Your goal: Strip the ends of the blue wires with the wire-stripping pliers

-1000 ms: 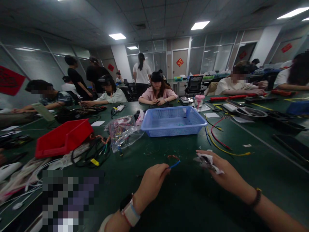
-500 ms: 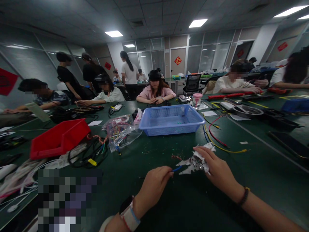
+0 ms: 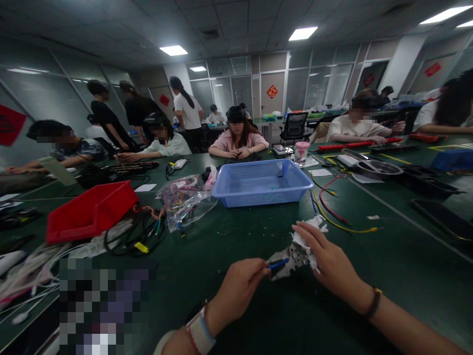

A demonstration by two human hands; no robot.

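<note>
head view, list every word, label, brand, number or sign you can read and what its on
No text is clearly readable.
Red diamond sign on the back door: gold characters, too small and blurred.
Red hanging at far left: dark marks, unreadable.
Yellow tag on the black cable: no legible text.
Metal tool: none legible.

A pale, blue-edged band (image 3: 200,330) circles the left wrist (image 3: 215,315), a dark, yellow-flecked bracelet (image 3: 374,302) the right wrist (image 3: 362,297).

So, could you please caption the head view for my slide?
Left hand holds a blue wire at metal pliers in the right hand, a blue basket beyond.
</note>
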